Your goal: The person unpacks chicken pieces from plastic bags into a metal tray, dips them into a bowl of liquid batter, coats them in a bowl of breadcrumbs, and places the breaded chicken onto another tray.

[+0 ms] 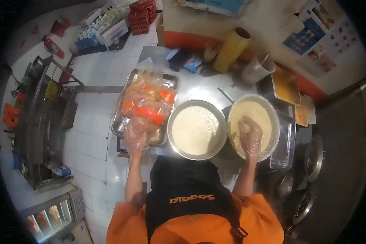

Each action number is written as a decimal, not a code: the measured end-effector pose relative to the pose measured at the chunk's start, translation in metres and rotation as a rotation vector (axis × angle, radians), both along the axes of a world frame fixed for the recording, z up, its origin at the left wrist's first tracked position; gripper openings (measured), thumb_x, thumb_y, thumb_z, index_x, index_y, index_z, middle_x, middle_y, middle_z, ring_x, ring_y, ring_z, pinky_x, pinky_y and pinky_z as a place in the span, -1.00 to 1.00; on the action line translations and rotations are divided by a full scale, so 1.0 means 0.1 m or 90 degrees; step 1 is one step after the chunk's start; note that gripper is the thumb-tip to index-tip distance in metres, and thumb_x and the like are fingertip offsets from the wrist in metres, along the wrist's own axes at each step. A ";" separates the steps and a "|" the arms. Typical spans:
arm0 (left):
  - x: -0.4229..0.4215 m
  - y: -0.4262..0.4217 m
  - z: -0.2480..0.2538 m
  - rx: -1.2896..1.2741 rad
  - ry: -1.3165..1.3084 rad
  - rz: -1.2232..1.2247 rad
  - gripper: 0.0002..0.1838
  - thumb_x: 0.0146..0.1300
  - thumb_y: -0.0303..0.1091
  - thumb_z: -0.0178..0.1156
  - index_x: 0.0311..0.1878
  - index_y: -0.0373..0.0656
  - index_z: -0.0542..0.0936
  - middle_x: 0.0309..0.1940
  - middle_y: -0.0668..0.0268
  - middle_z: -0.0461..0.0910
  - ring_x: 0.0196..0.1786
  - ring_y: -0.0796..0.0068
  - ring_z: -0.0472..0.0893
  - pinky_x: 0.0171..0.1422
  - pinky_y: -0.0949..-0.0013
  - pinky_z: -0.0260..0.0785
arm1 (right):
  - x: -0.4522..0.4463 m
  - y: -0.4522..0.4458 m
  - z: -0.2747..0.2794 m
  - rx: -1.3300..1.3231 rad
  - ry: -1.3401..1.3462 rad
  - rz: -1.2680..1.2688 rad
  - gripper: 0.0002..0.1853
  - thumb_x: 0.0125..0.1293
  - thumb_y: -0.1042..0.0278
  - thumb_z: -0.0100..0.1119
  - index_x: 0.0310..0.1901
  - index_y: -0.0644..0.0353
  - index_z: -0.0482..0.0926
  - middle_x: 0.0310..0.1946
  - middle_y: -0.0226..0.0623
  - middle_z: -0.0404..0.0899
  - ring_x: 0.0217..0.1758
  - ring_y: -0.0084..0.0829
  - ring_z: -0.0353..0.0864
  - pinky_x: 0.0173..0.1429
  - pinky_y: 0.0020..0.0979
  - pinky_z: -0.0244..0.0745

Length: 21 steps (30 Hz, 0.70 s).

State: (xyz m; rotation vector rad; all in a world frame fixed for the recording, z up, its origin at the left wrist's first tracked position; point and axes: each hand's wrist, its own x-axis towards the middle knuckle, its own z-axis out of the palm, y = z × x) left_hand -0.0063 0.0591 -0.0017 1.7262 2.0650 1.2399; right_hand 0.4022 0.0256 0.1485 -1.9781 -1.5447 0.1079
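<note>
My left hand (136, 137), in a clear plastic glove, is at the near edge of a metal tray (117, 129). It touches clear plastic bags with orange labels (150, 112) that lie heaped in the tray; its fingertips blend into them. My right hand (250, 137), also gloved, is inside a large bowl of pale crumbs or flour (259, 110). Its fingers are curled, and whatever may be in them is hidden. Between the hands stands a round metal pan of creamy white liquid (193, 128), with small bubbles at its right side.
A yellow cylinder (232, 49), a beige tub (258, 69) and a rectangular yellow-filled container (286, 85) stand along the wall. A clear tray (284, 142) sits right of the bowl. Blue packets (192, 64) lie at the back. Metal racks (36, 122) stand left across the tiled floor.
</note>
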 end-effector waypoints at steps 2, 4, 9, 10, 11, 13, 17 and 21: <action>-0.10 0.03 0.00 0.073 0.070 -0.005 -0.44 0.11 -0.15 0.50 0.12 -0.25 0.61 -0.05 0.08 0.66 0.07 -0.10 0.61 0.18 0.01 0.50 | -0.09 -0.06 0.04 -0.001 0.017 -0.005 -0.73 0.30 0.40 0.37 -0.01 0.34 0.72 -0.09 0.04 0.75 0.01 -0.02 0.75 0.18 -0.16 0.58; -0.03 0.07 0.40 0.027 -0.058 0.027 -0.49 0.11 -0.18 0.50 0.08 -0.22 0.61 -0.09 0.15 0.67 0.05 -0.01 0.61 0.23 -0.02 0.45 | -0.16 -0.08 0.09 0.015 0.061 0.029 -0.73 0.30 0.42 0.37 -0.01 0.34 0.72 -0.08 0.04 0.75 0.01 -0.04 0.75 0.17 -0.17 0.59; -0.42 0.20 1.23 0.199 0.333 -0.138 -0.57 -0.04 -0.35 0.40 0.00 0.00 0.65 -0.15 0.40 0.68 -0.09 0.29 0.59 0.48 -0.14 0.12 | -0.63 0.09 0.26 0.006 0.111 0.195 -0.71 0.30 0.40 0.39 0.02 0.31 0.71 -0.07 -0.01 0.75 0.02 -0.10 0.76 0.16 -0.18 0.60; -0.46 0.21 1.36 0.202 0.343 -0.128 -0.57 -0.04 -0.35 0.40 0.00 0.00 0.65 -0.15 0.40 0.68 -0.09 0.29 0.59 0.48 -0.14 0.12 | -0.74 0.15 0.28 0.013 0.098 0.271 -0.69 0.30 0.39 0.39 0.04 0.29 0.71 -0.06 -0.03 0.75 0.02 -0.11 0.76 0.16 -0.19 0.60; -0.46 0.23 1.52 0.206 0.378 -0.189 -0.55 -0.06 -0.40 0.37 0.00 0.02 0.65 -0.16 0.41 0.67 -0.09 0.28 0.59 0.49 -0.14 0.14 | -0.87 0.25 0.24 0.039 0.131 0.365 -0.64 0.31 0.37 0.39 0.12 0.23 0.67 -0.05 -0.10 0.76 0.03 -0.12 0.76 0.19 -0.19 0.61; -0.51 0.27 1.69 0.216 0.426 -0.253 -0.52 -0.09 -0.44 0.35 0.01 0.04 0.65 -0.18 0.42 0.67 -0.09 0.26 0.60 0.49 -0.13 0.17 | -1.23 0.41 0.30 -0.035 0.070 0.461 -0.55 0.36 0.25 0.36 0.25 0.14 0.60 0.16 -0.10 0.67 0.24 -0.13 0.65 0.40 -0.12 0.50; -0.48 0.25 1.76 0.256 0.442 -0.407 -0.59 0.01 -0.49 0.38 -0.01 0.02 0.66 -0.19 0.42 0.68 -0.08 0.23 0.62 0.45 -0.12 0.25 | -2.15 0.84 0.31 -0.060 0.215 0.667 -0.34 0.21 0.04 0.47 0.29 0.16 0.55 0.23 -0.04 0.60 0.26 -0.07 0.62 0.35 -0.09 0.51; -0.61 0.23 1.48 0.255 0.445 -0.471 -0.57 0.06 -0.36 0.44 0.05 -0.06 0.65 -0.11 0.29 0.65 0.09 0.13 0.63 0.35 -0.12 0.42 | -2.62 1.03 -0.33 -0.022 0.377 0.825 -0.36 -0.05 0.17 0.57 0.10 0.23 0.61 -0.11 -0.01 0.72 -0.06 -0.07 0.73 0.05 -0.12 0.60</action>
